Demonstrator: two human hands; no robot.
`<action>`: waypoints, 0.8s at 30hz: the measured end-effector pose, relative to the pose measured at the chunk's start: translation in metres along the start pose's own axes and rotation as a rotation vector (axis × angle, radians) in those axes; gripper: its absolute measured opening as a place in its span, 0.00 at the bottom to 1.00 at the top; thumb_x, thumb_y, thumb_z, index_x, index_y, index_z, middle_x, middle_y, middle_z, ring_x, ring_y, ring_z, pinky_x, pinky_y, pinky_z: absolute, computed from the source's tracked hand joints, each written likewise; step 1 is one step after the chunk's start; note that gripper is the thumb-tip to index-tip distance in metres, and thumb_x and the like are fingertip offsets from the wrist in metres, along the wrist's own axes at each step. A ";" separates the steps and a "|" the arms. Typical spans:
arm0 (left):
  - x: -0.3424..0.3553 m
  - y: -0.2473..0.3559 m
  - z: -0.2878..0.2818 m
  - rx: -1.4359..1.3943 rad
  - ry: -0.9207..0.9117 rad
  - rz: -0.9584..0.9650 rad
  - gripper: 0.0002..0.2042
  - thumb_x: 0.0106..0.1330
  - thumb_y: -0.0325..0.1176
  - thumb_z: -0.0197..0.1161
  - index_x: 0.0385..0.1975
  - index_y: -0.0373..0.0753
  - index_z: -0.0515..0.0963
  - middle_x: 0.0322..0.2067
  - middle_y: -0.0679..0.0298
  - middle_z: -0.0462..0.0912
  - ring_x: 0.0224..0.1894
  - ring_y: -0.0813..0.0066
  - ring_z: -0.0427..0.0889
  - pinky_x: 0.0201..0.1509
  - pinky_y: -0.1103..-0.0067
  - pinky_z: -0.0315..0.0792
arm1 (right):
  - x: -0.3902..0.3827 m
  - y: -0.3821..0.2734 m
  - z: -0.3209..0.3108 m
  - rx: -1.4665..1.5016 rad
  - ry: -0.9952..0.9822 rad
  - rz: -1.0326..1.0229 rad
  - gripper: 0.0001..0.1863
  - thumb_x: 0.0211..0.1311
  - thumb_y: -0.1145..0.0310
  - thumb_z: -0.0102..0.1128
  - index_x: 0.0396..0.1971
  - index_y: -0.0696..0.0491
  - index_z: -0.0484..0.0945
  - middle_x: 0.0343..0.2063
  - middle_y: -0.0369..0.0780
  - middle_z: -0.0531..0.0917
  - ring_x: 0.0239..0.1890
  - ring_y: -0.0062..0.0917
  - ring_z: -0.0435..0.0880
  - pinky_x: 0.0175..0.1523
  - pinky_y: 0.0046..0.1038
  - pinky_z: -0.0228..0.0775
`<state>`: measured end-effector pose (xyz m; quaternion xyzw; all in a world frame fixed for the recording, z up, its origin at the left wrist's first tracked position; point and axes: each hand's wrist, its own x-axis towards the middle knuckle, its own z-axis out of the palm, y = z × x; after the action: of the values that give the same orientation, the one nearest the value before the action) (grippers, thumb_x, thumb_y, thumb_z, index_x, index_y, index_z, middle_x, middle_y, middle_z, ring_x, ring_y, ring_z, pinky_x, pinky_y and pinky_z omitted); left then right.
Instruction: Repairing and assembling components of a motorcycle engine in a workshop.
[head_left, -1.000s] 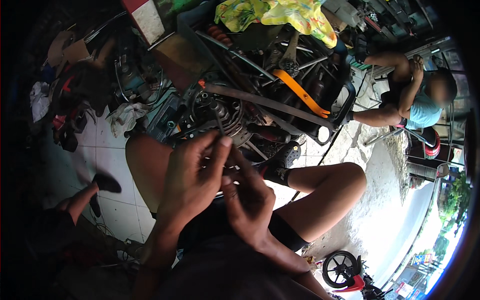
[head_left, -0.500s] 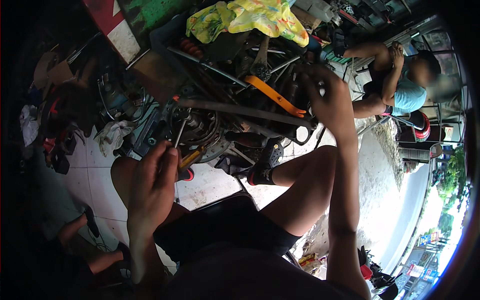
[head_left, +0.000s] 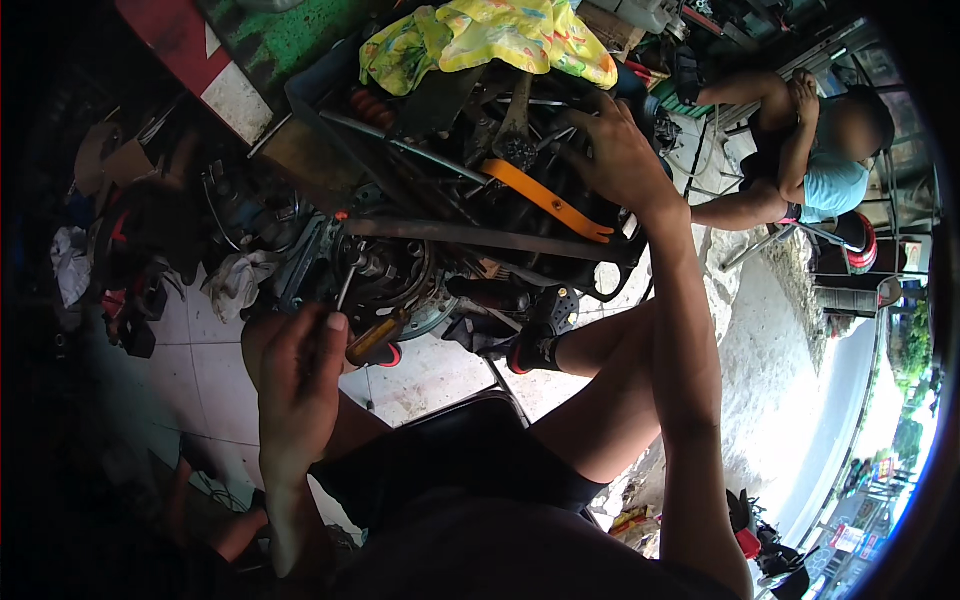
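Note:
My left hand (head_left: pixel 300 375) is closed around a thin metal-shafted tool (head_left: pixel 347 285); its grip end is hidden in my fingers. The shaft points up toward a round metal hub-like part (head_left: pixel 375 265) on the floor. Beside that hand is a yellow tool handle (head_left: pixel 376 336). Over the dark tool box (head_left: pixel 330 125), my right hand (head_left: pixel 625 160) reaches down with thumb and fingers apart, close to a shiny metal rod (head_left: pixel 556 137). An orange pry bar (head_left: pixel 548 200) lies across the box, and below it runs a long flat metal bar (head_left: pixel 460 232).
A yellow patterned cloth (head_left: pixel 490 38) covers the box's far side. Metal parts and a whitish rag (head_left: pixel 240 282) lie on the left. On the right sits another person (head_left: pixel 835 185), arms raised. Tiled floor (head_left: pixel 410 385) shows around my feet; a road lies beyond at right.
My right hand has moved left and farther away, over the tool box, and its fingers have spread. The left hand still holds its tool near the hub, slightly lower in view.

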<state>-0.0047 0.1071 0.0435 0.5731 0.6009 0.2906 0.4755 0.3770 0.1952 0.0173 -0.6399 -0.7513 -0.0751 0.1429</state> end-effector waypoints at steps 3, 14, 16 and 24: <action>0.002 0.001 -0.001 0.116 -0.032 0.018 0.14 0.74 0.45 0.56 0.45 0.41 0.77 0.34 0.74 0.76 0.31 0.91 0.68 0.29 0.89 0.58 | 0.005 0.004 -0.005 0.025 -0.021 -0.044 0.20 0.57 0.62 0.67 0.48 0.54 0.81 0.51 0.50 0.77 0.57 0.44 0.74 0.64 0.38 0.66; -0.006 0.014 0.004 0.091 0.038 -0.120 0.14 0.75 0.41 0.55 0.45 0.34 0.76 0.37 0.66 0.71 0.31 0.84 0.71 0.36 0.84 0.67 | 0.010 0.013 -0.010 0.195 -0.059 -0.052 0.11 0.59 0.65 0.67 0.40 0.53 0.85 0.43 0.43 0.83 0.51 0.37 0.79 0.60 0.34 0.70; -0.006 0.015 0.006 0.090 0.058 -0.144 0.14 0.75 0.41 0.55 0.44 0.35 0.76 0.37 0.67 0.71 0.31 0.85 0.70 0.36 0.84 0.66 | 0.009 0.013 -0.011 0.293 0.015 0.043 0.11 0.59 0.66 0.66 0.40 0.54 0.84 0.41 0.45 0.83 0.45 0.38 0.82 0.54 0.33 0.73; -0.004 0.018 0.007 -0.037 0.071 -0.143 0.19 0.77 0.48 0.48 0.38 0.38 0.77 0.23 0.73 0.68 0.23 0.87 0.61 0.27 0.84 0.55 | -0.012 -0.001 -0.032 0.419 0.123 -0.002 0.09 0.55 0.69 0.66 0.35 0.55 0.84 0.36 0.47 0.83 0.40 0.42 0.82 0.53 0.36 0.72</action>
<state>0.0083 0.1045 0.0578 0.5090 0.6514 0.2871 0.4839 0.3816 0.1747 0.0441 -0.5898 -0.7409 0.0438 0.3181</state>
